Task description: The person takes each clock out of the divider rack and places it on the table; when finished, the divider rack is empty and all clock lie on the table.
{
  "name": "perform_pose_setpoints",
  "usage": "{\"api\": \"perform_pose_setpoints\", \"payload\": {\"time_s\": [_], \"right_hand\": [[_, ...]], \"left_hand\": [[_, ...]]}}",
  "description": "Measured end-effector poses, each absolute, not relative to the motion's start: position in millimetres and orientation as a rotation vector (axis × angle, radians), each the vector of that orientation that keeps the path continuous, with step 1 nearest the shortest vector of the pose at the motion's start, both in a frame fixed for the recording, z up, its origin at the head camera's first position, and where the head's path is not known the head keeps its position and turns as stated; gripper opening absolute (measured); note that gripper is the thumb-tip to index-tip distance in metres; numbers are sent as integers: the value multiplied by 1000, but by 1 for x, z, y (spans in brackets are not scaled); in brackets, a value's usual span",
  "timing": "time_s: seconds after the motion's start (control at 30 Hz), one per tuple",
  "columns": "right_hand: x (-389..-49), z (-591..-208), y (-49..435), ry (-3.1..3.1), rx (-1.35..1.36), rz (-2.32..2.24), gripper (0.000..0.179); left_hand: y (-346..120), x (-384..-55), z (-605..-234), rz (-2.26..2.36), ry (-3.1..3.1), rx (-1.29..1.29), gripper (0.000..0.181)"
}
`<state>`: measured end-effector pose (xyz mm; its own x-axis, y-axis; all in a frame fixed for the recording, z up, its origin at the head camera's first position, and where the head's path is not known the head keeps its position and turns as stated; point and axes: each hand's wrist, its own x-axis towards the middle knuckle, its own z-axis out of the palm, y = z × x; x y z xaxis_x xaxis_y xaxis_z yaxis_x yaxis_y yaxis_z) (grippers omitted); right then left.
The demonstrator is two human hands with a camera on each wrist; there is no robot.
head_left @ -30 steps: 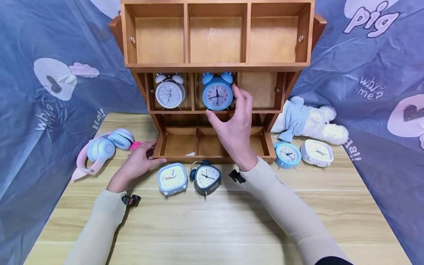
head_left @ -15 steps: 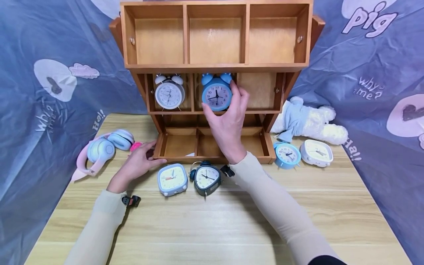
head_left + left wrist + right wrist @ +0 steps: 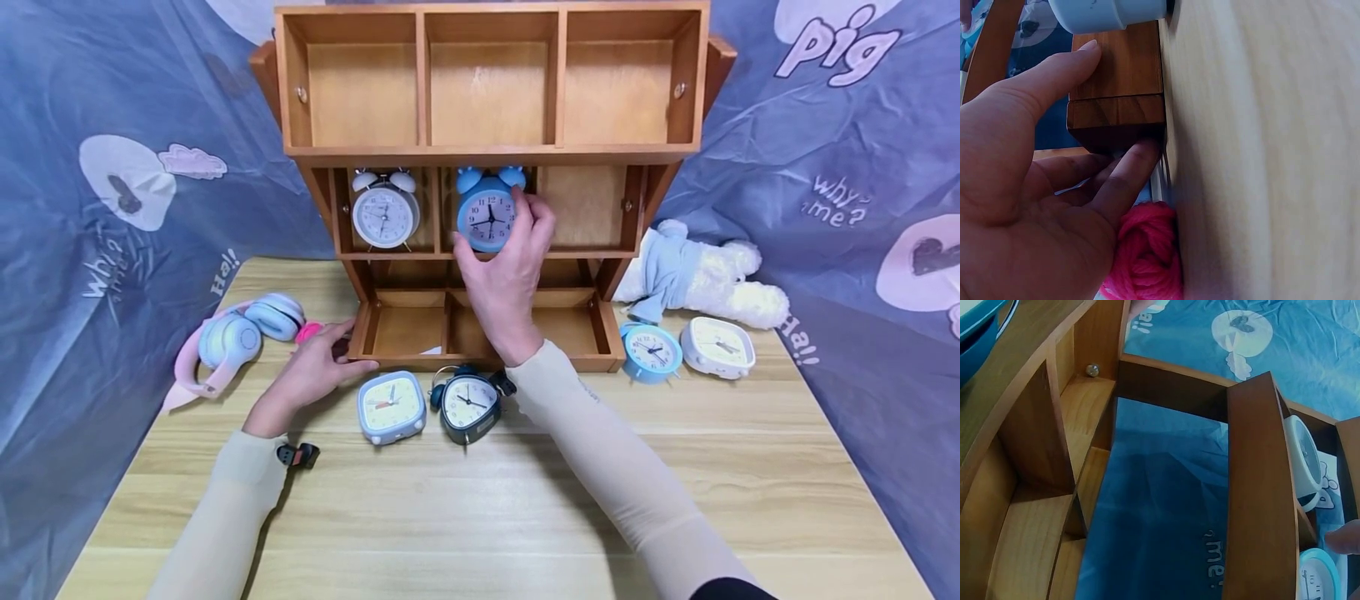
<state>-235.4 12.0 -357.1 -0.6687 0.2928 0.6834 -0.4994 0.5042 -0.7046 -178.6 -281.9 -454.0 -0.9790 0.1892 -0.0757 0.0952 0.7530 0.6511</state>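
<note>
My right hand (image 3: 506, 279) holds a blue twin-bell alarm clock (image 3: 483, 218) in the middle compartment of the shelf's second tier. The thumb is at its lower left and the fingers on its right side, covering part of the dial. Next to it in the left compartment stands a white twin-bell alarm clock (image 3: 384, 215). At the lower left corner of the wooden shelf (image 3: 487, 364), my left hand (image 3: 311, 375) grips the bottom tier. The left wrist view shows its thumb (image 3: 1079, 62) along the front board and its fingers around the end.
Before the shelf lie a pale blue square clock (image 3: 392, 407) and a dark teal triangular clock (image 3: 469, 406). To the right are a round blue clock (image 3: 651, 352), a white clock (image 3: 717, 346) and a plush toy (image 3: 705, 275). Headphones (image 3: 228, 340) and pink yarn (image 3: 1147, 256) lie left.
My right hand has moved left around the blue alarm clock, and its fingers now overlap the dial. The clock has shifted slightly left. My left hand has stayed on the shelf corner.
</note>
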Motion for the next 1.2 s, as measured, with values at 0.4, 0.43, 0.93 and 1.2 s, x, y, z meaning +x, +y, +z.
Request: {"api": "perform_pose_setpoints", "payload": {"time_s": [0.4, 0.43, 0.93, 1.2], "right_hand": [[-241, -363, 3, -1928, 189, 1198, 90], [-241, -364, 2, -1928, 188, 1198, 91], [-248, -368, 1, -1921, 148, 1124, 89], [-248, -367, 1, -1923, 150, 1110, 88]], "left_hand": [[-285, -178, -454, 1054, 2796, 226, 98], [-285, -178, -454, 1057, 2795, 226, 98], [-282, -179, -454, 1027, 2799, 217, 99], [-282, -179, -452, 1027, 2795, 211, 99]]}}
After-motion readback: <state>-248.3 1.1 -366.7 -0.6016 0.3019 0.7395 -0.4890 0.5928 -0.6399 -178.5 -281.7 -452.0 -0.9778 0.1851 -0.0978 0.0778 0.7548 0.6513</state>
